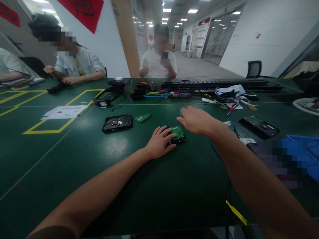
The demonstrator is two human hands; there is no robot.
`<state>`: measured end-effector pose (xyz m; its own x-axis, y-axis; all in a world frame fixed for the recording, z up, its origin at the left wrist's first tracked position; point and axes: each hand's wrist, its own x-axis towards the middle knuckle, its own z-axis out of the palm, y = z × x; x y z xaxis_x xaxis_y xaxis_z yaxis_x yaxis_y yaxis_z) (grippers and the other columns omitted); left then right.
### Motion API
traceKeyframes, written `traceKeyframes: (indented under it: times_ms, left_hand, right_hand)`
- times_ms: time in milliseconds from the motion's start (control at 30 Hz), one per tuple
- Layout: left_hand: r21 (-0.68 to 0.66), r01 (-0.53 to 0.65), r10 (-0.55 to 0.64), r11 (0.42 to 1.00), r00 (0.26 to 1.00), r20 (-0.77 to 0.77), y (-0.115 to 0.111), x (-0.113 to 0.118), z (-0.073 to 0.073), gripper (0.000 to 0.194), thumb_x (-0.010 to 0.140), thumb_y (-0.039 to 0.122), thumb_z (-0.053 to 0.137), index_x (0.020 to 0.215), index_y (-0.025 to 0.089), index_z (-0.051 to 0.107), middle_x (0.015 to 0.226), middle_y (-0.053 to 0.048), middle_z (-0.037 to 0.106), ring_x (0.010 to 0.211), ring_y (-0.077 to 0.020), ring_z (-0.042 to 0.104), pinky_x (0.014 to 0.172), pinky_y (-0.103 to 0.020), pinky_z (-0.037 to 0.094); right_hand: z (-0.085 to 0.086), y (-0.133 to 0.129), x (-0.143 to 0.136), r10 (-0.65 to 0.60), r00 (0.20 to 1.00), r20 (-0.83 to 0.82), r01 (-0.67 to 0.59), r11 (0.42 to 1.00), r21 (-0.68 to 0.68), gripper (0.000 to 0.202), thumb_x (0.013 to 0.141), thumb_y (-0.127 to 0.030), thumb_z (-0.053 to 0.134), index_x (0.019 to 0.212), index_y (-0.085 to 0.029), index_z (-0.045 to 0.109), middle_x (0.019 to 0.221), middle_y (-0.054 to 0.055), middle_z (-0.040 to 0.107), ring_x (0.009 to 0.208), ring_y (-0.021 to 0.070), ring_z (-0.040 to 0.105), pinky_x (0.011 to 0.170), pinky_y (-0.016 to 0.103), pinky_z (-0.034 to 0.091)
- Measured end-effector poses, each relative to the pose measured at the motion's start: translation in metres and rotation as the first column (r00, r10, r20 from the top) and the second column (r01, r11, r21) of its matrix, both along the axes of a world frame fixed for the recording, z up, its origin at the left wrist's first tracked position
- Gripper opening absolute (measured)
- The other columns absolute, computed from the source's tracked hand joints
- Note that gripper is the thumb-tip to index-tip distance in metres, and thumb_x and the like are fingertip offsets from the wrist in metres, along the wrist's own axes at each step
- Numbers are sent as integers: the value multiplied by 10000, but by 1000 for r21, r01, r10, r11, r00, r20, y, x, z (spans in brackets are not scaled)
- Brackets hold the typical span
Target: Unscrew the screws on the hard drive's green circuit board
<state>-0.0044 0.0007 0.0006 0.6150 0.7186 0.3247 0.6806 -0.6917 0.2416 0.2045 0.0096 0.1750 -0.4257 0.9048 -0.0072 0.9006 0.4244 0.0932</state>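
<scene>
A hard drive (179, 135) with a green circuit board on its upper face lies flat on the green table. My left hand (158, 143) grips its left side, thumb along the near edge and fingers across the top, so that side is hidden. Just beyond and above the drive's right side is my right hand (198, 120). Its fingers are curled closed, and what they hold, if anything, is hidden. To the left lie a loose green circuit board (143, 117) and a second hard drive (117, 123), its board side bare.
Another drive (259, 126) lies on the right, near a blue bin (302, 152). A red screwdriver (233, 107), coloured cables (159, 95) and long black strips (211, 87) are along the back. A black headset-like device (109, 94) stands left. Two people sit across the table.
</scene>
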Motion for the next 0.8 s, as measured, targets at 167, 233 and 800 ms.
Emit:
traceKeyframes:
  times_ms: [167, 233, 800]
  left_hand:
    - [-1, 6, -6, 1000, 1000, -6, -1, 1, 2, 544, 1022, 568, 605, 1501, 311, 589, 1634, -90, 490, 1579, -394, 340, 1298, -678, 248]
    - [0, 4, -4, 1000, 1000, -17, -1, 1, 3, 548, 1025, 575, 596, 1503, 306, 589, 1640, -89, 483, 1581, -395, 334, 1302, -675, 244]
    - [9, 8, -8, 1000, 1000, -26, 0, 0, 2, 554, 1032, 565, 595, 1511, 288, 576, 1635, -95, 482, 1581, -397, 330, 1303, -668, 243]
  right_hand:
    - [1, 3, 5, 68, 998, 17, -68, 997, -25, 206, 1028, -283, 575, 1124, -160, 710, 1142, 160, 744, 1021, 302, 699, 840, 378, 476]
    - [1, 6, 8, 129, 990, -50, -130, 991, -30, 148, 981, -234, 634, 1089, -179, 718, 1147, 126, 744, 1037, 279, 690, 864, 359, 470]
    - [-4, 3, 6, -81, 997, -10, 81, 997, 14, 296, 1003, -426, 605, 1097, -170, 720, 921, 153, 774, 882, 314, 713, 718, 378, 458]
